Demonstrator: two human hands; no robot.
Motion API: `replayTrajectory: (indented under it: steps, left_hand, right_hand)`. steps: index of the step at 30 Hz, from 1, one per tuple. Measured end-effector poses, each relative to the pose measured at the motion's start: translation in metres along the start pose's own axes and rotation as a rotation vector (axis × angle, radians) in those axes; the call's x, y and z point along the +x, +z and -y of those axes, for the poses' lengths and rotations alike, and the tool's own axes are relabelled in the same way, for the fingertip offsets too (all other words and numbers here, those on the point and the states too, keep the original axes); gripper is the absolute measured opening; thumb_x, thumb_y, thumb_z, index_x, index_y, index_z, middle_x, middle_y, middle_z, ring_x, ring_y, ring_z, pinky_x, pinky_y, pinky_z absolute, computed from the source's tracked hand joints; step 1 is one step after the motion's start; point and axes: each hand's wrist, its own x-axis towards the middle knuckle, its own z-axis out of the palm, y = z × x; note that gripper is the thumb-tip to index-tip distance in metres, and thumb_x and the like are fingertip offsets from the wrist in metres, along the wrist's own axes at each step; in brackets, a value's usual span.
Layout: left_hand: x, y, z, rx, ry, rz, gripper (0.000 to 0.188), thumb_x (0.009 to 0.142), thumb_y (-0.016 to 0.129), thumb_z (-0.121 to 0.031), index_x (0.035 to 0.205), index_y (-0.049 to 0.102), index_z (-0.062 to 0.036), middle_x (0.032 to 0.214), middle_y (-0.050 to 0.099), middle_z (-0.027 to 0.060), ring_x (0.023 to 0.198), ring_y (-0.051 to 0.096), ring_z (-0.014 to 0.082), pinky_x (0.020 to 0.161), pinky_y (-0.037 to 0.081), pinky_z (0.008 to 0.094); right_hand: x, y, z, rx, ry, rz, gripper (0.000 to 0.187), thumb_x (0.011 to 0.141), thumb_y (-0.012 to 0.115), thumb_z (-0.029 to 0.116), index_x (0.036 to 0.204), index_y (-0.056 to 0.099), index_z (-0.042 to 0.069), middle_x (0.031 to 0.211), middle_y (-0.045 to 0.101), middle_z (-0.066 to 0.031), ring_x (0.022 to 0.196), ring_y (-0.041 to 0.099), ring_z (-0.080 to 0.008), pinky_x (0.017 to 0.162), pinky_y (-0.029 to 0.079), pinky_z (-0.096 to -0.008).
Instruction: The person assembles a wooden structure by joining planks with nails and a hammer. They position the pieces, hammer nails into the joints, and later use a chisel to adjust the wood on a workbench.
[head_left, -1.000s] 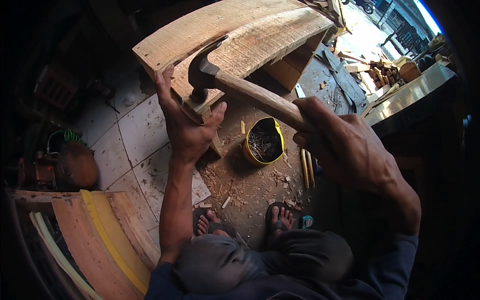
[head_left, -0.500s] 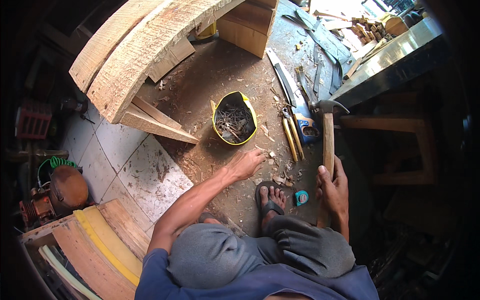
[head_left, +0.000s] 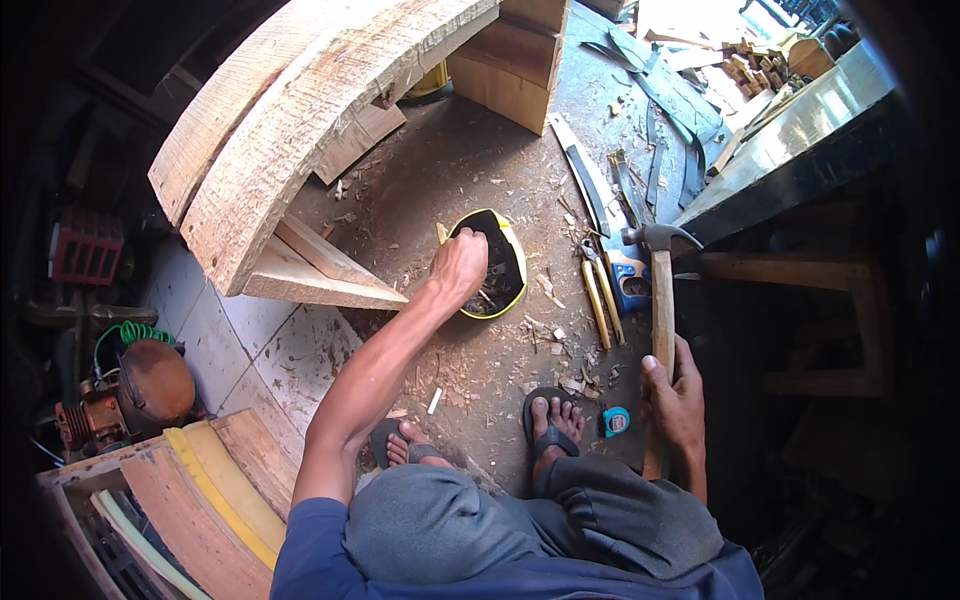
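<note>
Across the upper left stands a frame of pale, rough-sawn wood [head_left: 285, 140], its long top boards bowed in an arc, their faces coarse and fibrous. At the lower left, curved slats [head_left: 185, 510] lie beside a smooth yellow strip [head_left: 225, 490]. A handsaw with a blue handle [head_left: 626, 268] rests on the shaving-strewn floor [head_left: 480, 140]. The right hand [head_left: 675, 410] is closed around the straight wooden handle of a claw hammer [head_left: 662, 300], its dark metal head pointing away from the body. Out on the floor, a round, yellow-rimmed black container [head_left: 517, 268] holds thin, nail-like pieces [head_left: 488, 297]. The left hand [head_left: 462, 265] dips into it, fingertips hidden; whether they grip anything cannot be told. Yellow-handled pincers [head_left: 594, 300] lie nearby, then a rounded turquoise tape measure [head_left: 615, 421].
</note>
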Motion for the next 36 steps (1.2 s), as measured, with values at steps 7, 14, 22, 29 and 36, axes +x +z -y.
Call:
replayTrajectory:
  steps: [7, 14, 22, 29, 36]
  left_hand:
    - [0.017, 0.028, -0.015, 0.097, -0.080, 0.022, 0.026, 0.089, 0.056, -0.009, 0.087, 0.076, 0.0065, 0.099, 0.072, 0.0313, 0.084, 0.075, 0.0402, 0.072, 0.061, 0.0484]
    - [0.022, 0.066, 0.004, -0.090, -0.326, -0.047, 0.030, 0.088, 0.055, -0.011, 0.098, 0.072, 0.0112, 0.102, 0.070, 0.0342, 0.085, 0.074, 0.0441, 0.074, 0.060, 0.0510]
    - [0.026, 0.062, -0.010, -0.069, -0.266, -0.036, 0.028, 0.092, 0.055, -0.010, 0.088, 0.073, 0.0101, 0.092, 0.072, 0.0309, 0.078, 0.075, 0.0412, 0.067, 0.060, 0.0517]
    - [0.024, 0.052, -0.015, -0.132, -0.282, -0.128, 0.027, 0.092, 0.055, -0.012, 0.088, 0.078, 0.0030, 0.091, 0.073, 0.0275, 0.081, 0.075, 0.0418, 0.069, 0.060, 0.0511]
    - [0.028, 0.059, -0.008, -0.059, -0.139, -0.181, 0.022, 0.087, 0.059, -0.010, 0.087, 0.076, 0.0032, 0.091, 0.072, 0.0263, 0.081, 0.074, 0.0408, 0.068, 0.060, 0.0502]
  right_hand:
    - [-0.002, -0.005, -0.001, -0.069, 0.011, -0.026, 0.045, 0.102, 0.063, 0.020, 0.140, 0.049, 0.002, 0.075, 0.054, 0.0012, 0.059, 0.052, -0.0064, 0.051, 0.045, -0.0243]
    - [-0.001, -0.003, -0.002, -0.096, 0.020, -0.035, 0.045, 0.102, 0.062, 0.020, 0.141, 0.048, 0.002, 0.076, 0.054, 0.0016, 0.060, 0.052, -0.0062, 0.053, 0.045, -0.0245]
    - [0.000, -0.002, -0.014, -0.092, -0.004, 0.026, 0.043, 0.103, 0.061, 0.019, 0.141, 0.049, 0.003, 0.081, 0.055, 0.0016, 0.064, 0.051, -0.0048, 0.054, 0.044, -0.0225]
    - [-0.002, -0.003, -0.018, -0.097, -0.046, 0.084, 0.042, 0.103, 0.061, 0.020, 0.140, 0.050, 0.004, 0.085, 0.056, 0.0010, 0.067, 0.051, -0.0051, 0.056, 0.044, -0.0226]
    - [-0.003, 0.000, -0.016, -0.130, -0.064, 0.070, 0.042, 0.102, 0.061, 0.020, 0.140, 0.051, 0.004, 0.088, 0.058, 0.0002, 0.070, 0.052, -0.0061, 0.059, 0.045, -0.0235]
